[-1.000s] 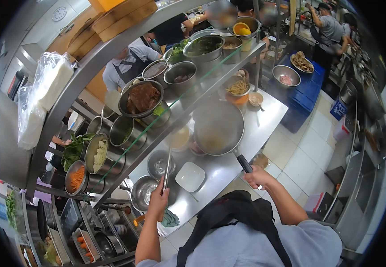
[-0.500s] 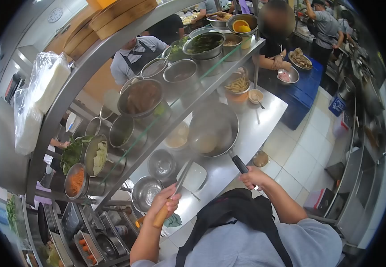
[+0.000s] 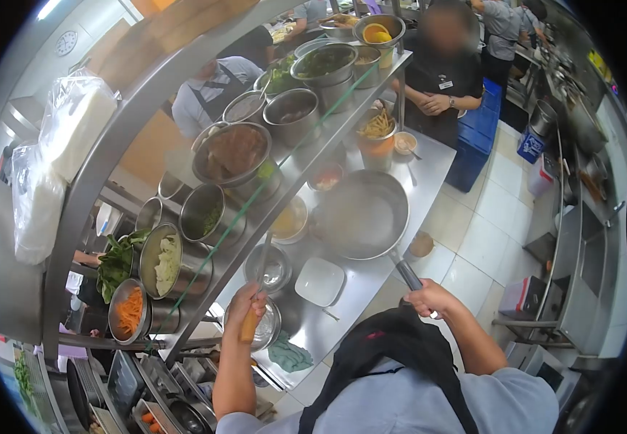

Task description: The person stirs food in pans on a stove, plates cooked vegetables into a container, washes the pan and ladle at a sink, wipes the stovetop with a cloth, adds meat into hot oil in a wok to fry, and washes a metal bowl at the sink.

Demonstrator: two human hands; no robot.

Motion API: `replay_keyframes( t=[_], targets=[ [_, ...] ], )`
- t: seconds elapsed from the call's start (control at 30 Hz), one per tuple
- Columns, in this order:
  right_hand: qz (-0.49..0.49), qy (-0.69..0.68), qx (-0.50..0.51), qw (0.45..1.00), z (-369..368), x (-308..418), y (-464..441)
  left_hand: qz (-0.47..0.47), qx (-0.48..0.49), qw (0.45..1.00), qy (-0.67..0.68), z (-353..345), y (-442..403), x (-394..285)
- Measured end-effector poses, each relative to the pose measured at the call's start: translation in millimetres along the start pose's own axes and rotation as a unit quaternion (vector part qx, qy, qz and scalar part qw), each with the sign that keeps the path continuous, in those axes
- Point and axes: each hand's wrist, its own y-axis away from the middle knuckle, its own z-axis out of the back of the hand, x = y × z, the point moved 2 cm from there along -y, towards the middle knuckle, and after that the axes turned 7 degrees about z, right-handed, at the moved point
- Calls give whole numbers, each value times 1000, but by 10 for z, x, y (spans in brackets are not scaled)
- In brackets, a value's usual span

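Observation:
My right hand (image 3: 430, 299) grips the black handle of a large steel pan (image 3: 371, 217), which is over the steel table (image 3: 368, 289). Steam blurs what lies in the pan. In my left hand (image 3: 245, 305) is the wooden handle of a long metal utensil (image 3: 264, 264); its far end is hard to make out. Under and beside that hand are two steel bowls, one (image 3: 277, 269) nearer the shelf and one (image 3: 268, 325) partly hidden. A white square dish (image 3: 320, 282) stands between my hands. Left of the pan is a bowl of yellow liquid (image 3: 289, 219).
A steel shelf (image 3: 306, 170) holds several food containers, among them shredded carrot (image 3: 130, 312) and meat (image 3: 235, 150). A green cloth (image 3: 289, 354) lies at the table's edge. A person in black (image 3: 443, 87) stands beyond the table by a blue container (image 3: 475, 145). Other people work farther back.
The view has shifted. The left hand's utensil has swung from over the white dish toward the shelf. The person in black has come closer to the table, hands together. Steam over the meat has thinned.

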Motion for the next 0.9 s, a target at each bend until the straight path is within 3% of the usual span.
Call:
replay_keyframes(
  t=[0.33,0.4,0.53,0.73,0.9],
  targets=[
    [-20,-57,-86,995,242,-510,814,-57,-48,991,-109,99,-14,63],
    [-17,-69,-91,993,455,-682,947,-63,-58,993,-82,106,-34,104],
    [-17,-100,-96,990,935,-979,1201,-48,15,999,-10,2,29,129],
    [-39,-134,-63,988,1747,-1349,1620,-19,-83,996,9,-942,674,323],
    [-27,-165,-70,983,2374,-1581,2053,25,-12,998,-64,-2114,1091,739]
  ],
)
